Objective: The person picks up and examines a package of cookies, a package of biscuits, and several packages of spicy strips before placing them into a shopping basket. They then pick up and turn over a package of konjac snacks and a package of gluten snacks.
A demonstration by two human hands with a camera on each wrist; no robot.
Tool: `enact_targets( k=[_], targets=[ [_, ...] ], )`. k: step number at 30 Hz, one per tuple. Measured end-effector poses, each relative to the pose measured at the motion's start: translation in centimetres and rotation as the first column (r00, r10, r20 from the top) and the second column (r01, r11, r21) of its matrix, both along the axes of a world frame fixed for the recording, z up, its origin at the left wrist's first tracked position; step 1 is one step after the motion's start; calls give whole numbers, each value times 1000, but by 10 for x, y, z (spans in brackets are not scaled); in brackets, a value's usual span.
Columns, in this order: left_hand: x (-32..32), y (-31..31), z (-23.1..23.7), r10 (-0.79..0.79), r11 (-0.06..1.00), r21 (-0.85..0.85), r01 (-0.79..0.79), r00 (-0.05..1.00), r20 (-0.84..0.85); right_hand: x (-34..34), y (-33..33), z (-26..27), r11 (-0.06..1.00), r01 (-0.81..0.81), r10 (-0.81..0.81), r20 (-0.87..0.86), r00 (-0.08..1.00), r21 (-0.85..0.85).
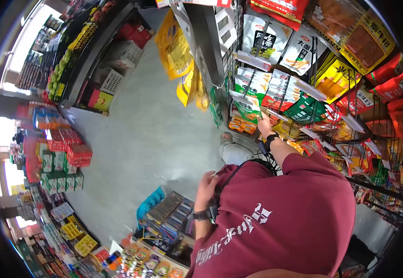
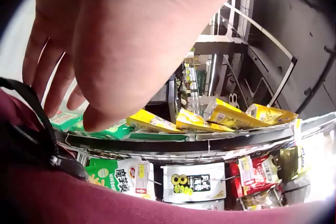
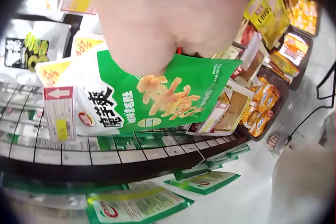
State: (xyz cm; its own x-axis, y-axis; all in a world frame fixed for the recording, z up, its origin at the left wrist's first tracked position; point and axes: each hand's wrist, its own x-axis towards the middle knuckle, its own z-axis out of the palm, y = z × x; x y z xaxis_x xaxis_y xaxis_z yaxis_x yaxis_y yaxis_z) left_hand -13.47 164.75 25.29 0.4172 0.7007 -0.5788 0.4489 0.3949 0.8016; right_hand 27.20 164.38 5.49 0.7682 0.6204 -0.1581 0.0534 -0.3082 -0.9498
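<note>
My right hand reaches to the wire rack and pinches a green-and-white snack packet by its green edge. In the right wrist view, thumb and finger of that hand grip the packet, whose printed front shows; a price tag overlaps its white end. Other white, red and green packets hang close by. My left hand stays low in front of the shirt, holding nothing. Seen close in the left wrist view, the left hand has relaxed fingers.
Yellow packets hang on the rack's outer side, beyond a grey post. Stacked red and green boxes stand across the grey floor. A low display of goods is near my left side. Orange packets sit in a tray beneath.
</note>
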Motion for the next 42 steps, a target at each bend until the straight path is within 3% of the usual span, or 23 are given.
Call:
enact_targets(
  k=[4, 7, 10, 11, 12, 14, 16, 18, 19, 20, 22, 24, 25, 28, 29, 31, 34, 35, 36, 38, 39, 40, 42],
  targets=[
    [5, 67, 11, -77, 988, 127, 87, 994, -79, -8, 13, -11, 984, 174, -167, -160, 973, 30],
    [18, 108, 31, -115, 982, 137, 133, 984, -137, -19, 17, 8, 943, 329, -279, -441, 853, 41],
    [29, 144, 14, -196, 964, 158, 214, 973, -122, -13, 26, -9, 929, 358, -278, -466, 840, 91],
    [34, 152, 6, -228, 959, 150, 241, 969, -99, -13, 24, -5, 939, 330, -279, -352, 894, 94],
    [35, 157, -1, -257, 954, 140, 266, 963, -75, -7, 31, -2, 942, 334, -320, -345, 882, -20],
    [45, 173, 5, -361, 925, 109, 364, 931, -47, 0, 47, 3, 842, 444, -491, -92, 867, -306],
    [57, 192, 13, -444, 890, 88, 447, 895, -51, 15, 52, -14, 820, 454, -543, -226, 809, -349],
    [62, 212, 13, -498, 859, 103, 501, 866, -51, 6, 62, 75, 733, 387, -625, -331, 706, -560],
    [63, 222, 13, -529, 840, 110, 531, 847, -51, 11, 54, 34, 783, 400, -601, -416, 682, -477],
    [63, 231, 11, -562, 816, 119, 565, 825, -63, 14, 46, -36, 748, 486, -643, -308, 701, -453],
    [64, 251, 1, -621, 767, 142, 625, 780, -78, 2, 29, -84, 820, 542, -563, -433, 704, -185],
    [63, 275, -5, -709, 680, 136, 721, 693, -129, -18, 12, -58, 767, 578, -590, -661, 464, -279],
    [58, 287, -8, -748, 632, 124, 765, 644, -157, -28, -6, -45, 826, 475, -535, -688, 490, -303],
    [33, 332, -41, -741, 661, 91, 745, 667, -77, -67, -48, -45, 710, 616, -649, -656, 384, -342],
    [22, 350, -61, -698, 716, 14, 698, 716, -12, -80, -64, -55, 667, 649, -682, -652, 332, -367],
    [-17, 399, -139, -671, 739, 61, 671, 725, 153, -129, -82, -7, 539, 776, -726, -648, 231, -328],
    [-78, 449, -205, -375, 801, -389, 456, 887, 269, -209, -121, 29, 341, 893, -715, -697, 45, -292],
    [-90, 452, -197, -98, 726, -657, 202, 976, 192, -234, -135, 33, 215, 939, -647, -759, -70, -270],
    [-102, 455, -191, 203, 559, -822, -109, 979, 9, -259, -147, 35, 74, 960, -570, -801, -182, -270],
    [-121, 452, -187, 268, 575, -798, -180, 963, -24, -316, -181, 30, -32, 976, -509, -837, -200, -215],
    [-139, 458, -212, -88, 828, -537, 164, 982, 164, -345, -192, 37, -74, 975, -500, -838, -219, -211],
    [-163, 469, -254, -471, 842, -175, 510, 854, 220, -377, -202, 51, -114, 971, -491, -838, -239, -210],
    [-188, 470, -271, -638, 717, -179, 674, 737, 222, -442, -222, 62, -180, 955, -479, -828, -293, -233]
  ],
)
